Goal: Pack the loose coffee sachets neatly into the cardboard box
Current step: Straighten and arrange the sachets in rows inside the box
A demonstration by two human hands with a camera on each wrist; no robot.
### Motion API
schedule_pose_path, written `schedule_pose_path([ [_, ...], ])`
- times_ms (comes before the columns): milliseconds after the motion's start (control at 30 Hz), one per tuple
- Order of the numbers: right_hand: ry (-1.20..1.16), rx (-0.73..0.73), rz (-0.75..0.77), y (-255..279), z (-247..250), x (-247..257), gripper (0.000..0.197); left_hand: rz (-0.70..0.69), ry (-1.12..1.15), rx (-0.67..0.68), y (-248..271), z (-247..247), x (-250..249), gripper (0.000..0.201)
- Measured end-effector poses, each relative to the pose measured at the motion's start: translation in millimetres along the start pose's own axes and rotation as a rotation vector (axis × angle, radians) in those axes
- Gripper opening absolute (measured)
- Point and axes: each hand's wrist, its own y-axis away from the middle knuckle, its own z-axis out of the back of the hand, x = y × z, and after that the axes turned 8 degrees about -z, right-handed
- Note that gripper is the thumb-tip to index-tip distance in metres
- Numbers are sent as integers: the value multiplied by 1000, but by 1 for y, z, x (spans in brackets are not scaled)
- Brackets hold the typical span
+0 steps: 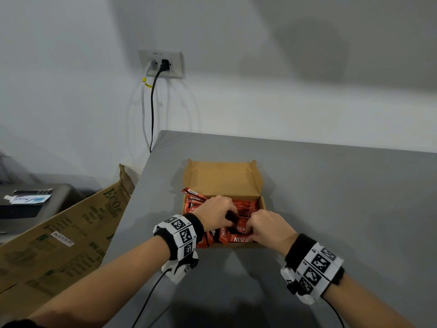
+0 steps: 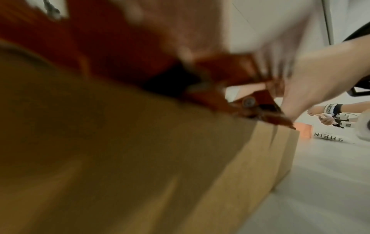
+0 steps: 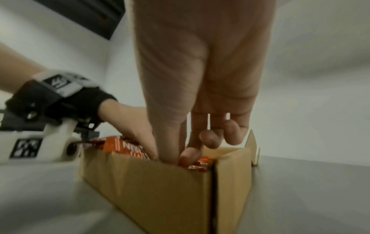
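Observation:
A shallow cardboard box point(image 1: 222, 178) stands on the grey table with its lid folded back toward the wall. Several red coffee sachets point(image 1: 238, 239) fill it, some sticking out over the left and near walls. My left hand point(image 1: 216, 213) reaches in from the left, fingers curled down onto the sachets. My right hand point(image 1: 267, 227) is just beside it at the near right, thumb and fingers pinching into the same pile. In the right wrist view my right hand point(image 3: 186, 152) dips behind the box wall point(image 3: 150, 182), next to the left hand point(image 3: 128, 121) and sachets point(image 3: 124, 146). The left wrist view is blurred, showing box wall point(image 2: 140, 158).
The table's left edge point(image 1: 132, 209) runs close to the box. A large printed cardboard sheet point(image 1: 59, 233) leans beside it. A wall socket point(image 1: 160, 63) with two cables hangs behind. Another person's hands point(image 2: 330, 114) and a white bag point(image 2: 328, 138) appear far right.

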Motion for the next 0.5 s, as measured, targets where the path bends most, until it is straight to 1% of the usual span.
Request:
schedule_pose_path([
  [67,73,27,-6,-2,-1,5,20,5,-4,2,-1,0,-1,27],
  [133,73,40,-8,-4,0,7,16,8,-10,-3,-1,1,-1,27],
  [233,-79,56,-44,-5,9,2,10,10,-4,-3,-1,1,-1,25],
  [300,-218,30,-72,-3,14,-4,10,3,13,-1,0,2,-2,25],
  [333,-246,17,-81,-1,15,-5,10,-5,17,-5,0,2,-2,24],
  [367,-228,12,-85,0,15,-5,9,-9,18,-9,0,2,-2,23],
  [433,-110,0,-82,3,10,-1,8,-4,19,-2,-1,2,-3,23],
  [500,-9,-12,-73,2,5,7,13,5,18,14,-1,3,-3,23],
])
